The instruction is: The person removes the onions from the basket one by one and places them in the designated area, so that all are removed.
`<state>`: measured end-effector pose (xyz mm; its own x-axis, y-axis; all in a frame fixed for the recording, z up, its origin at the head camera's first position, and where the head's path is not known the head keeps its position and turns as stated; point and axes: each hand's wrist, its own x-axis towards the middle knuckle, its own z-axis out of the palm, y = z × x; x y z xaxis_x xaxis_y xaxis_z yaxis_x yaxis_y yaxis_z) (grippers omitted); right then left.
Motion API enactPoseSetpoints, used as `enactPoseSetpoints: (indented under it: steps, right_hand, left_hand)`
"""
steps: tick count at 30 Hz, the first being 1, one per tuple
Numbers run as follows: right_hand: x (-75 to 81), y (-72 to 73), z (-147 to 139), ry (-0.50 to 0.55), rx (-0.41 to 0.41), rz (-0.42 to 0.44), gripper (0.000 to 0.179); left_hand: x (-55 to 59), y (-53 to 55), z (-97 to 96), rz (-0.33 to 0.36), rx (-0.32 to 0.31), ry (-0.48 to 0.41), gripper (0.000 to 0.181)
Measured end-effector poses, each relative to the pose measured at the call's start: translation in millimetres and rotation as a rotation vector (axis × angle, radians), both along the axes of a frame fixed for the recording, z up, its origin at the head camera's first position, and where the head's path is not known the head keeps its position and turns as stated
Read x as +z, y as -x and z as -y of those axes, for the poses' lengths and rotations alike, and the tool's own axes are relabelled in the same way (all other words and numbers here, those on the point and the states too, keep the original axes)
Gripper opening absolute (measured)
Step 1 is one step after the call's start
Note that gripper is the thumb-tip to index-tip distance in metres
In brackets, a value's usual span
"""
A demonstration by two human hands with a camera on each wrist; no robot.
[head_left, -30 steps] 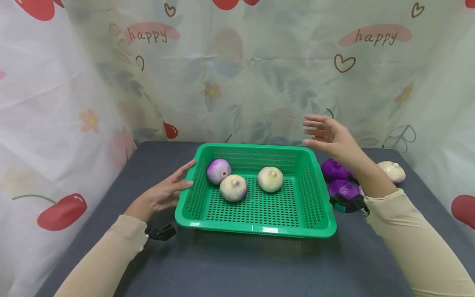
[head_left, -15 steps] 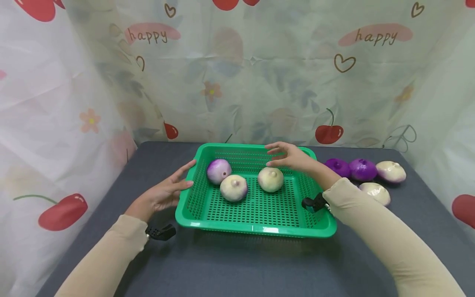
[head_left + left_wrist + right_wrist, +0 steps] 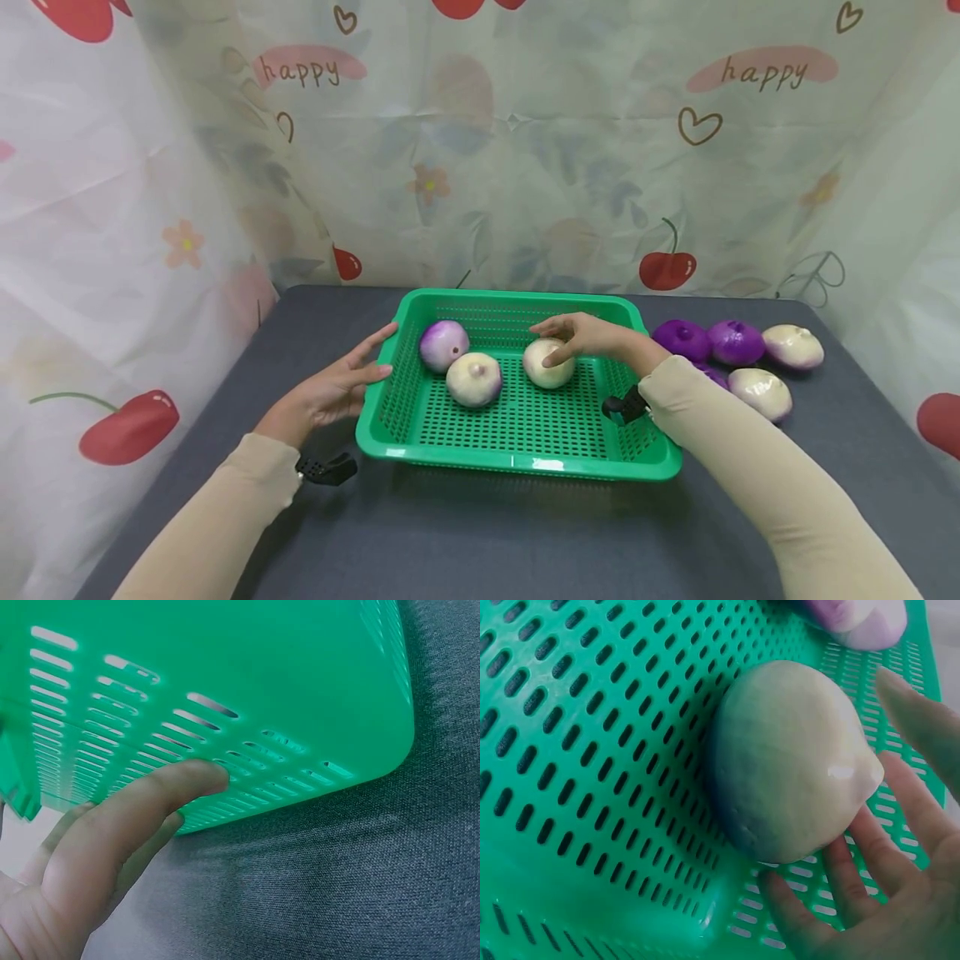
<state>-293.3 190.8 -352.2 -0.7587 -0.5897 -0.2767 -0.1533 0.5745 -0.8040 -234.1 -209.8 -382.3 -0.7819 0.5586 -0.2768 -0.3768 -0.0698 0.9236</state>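
Observation:
A green perforated plastic basket (image 3: 517, 462) holds three purple-and-white turnips. My left hand (image 3: 326, 392) rests at the basket's left side, fingers extended along the rim; in the left wrist view, its fingers (image 3: 150, 795) lie against the slotted outer wall. Reaching inside, my right hand (image 3: 588, 337) spreads around the rightmost turnip (image 3: 546, 371). In the right wrist view, the thumb stands apart from that turnip (image 3: 787, 765), while the other fingers are right at its edge. A pale turnip (image 3: 474, 381) and a purplish one (image 3: 443, 345) sit together in the basket's left half.
Right of the basket, on the dark grey table (image 3: 510, 542), lie several more turnips, some deep purple (image 3: 735, 342) and some cream (image 3: 793, 346). A printed curtain (image 3: 510, 167) hangs behind the table and along both sides.
My right hand has moved left and down from above the right end of the table, over the basket, to the rightmost turnip inside. The left hand stays at the basket's side.

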Motion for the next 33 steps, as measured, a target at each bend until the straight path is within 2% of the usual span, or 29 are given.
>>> enactPoseSetpoints:
  steps: [6,12,17,20,27,33]
  right_hand:
    - [-5.3,2.1,-1,-0.016,0.069,-0.001,0.070]
    - [-4.4,-0.6,3,-0.059,0.070,0.028,0.070]
    - [-2.0,-3.8,8,-0.114,0.035,0.133,0.077]
    - [-2.5,-5.5,11,-0.154,0.041,0.173,0.082]
    - [-2.8,-6.7,11,-0.166,0.075,0.067,0.079]
    - [2.5,-6.8,10,-0.035,0.062,-0.059,0.078]
  left_hand:
    - [0.3,-1.1,0.0,0.003,0.003,-0.003,0.070]
    - [1.9,-1.5,1.2,0.004,-0.009,-0.015,0.072]
    - [3.0,-0.9,1.1,0.005,-0.002,-0.017,0.071]
    - [3.0,-0.7,0.9,0.011,0.003,-0.016,0.070]
    - [1.1,0.0,0.6,0.006,-0.006,-0.014,0.071]
    - [0.7,0.2,-0.1,-0.006,-0.022,-0.009,0.071]
